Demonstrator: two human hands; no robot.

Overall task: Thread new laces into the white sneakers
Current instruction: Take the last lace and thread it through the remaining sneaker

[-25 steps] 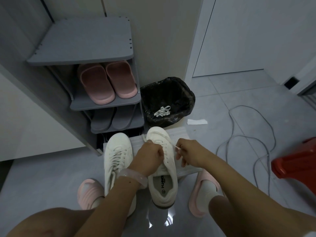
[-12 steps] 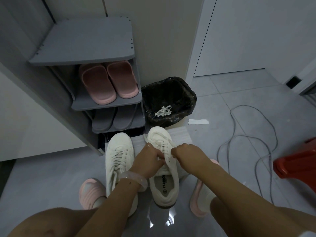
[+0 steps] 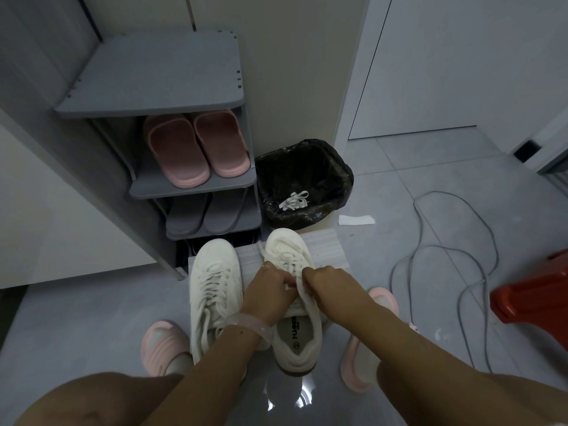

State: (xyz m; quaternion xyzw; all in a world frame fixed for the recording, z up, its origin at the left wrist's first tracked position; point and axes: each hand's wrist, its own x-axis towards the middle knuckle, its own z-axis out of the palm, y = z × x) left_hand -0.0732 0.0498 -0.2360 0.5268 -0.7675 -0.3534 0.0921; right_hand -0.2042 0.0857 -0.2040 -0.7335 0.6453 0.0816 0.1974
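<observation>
From the head camera, two white sneakers stand side by side on the grey floor at the centre of the view, toes toward 12 o'clock; the left sneaker (image 3: 215, 290) is fully laced and untouched, while the right sneaker (image 3: 293, 327), at its 3 o'clock, is under both hands. The left hand (image 3: 269, 292) has its fingers curled down over the tongue area, pinching the white lace (image 3: 302, 292), and the right hand (image 3: 327, 282) meets it from 3 o'clock, fingers curled round the same lace just beside the left fingertips. A pale foam sheet (image 3: 327, 250) lies under the toes. At 12 o'clock a black-lined bin (image 3: 307, 167) holds a bundle of old laces (image 3: 294, 200); a grey shoe rack (image 3: 190, 186) with pink slippers (image 3: 196, 149) stands at 11 o'clock, a grey cable (image 3: 430, 250) loops at 3 o'clock
</observation>
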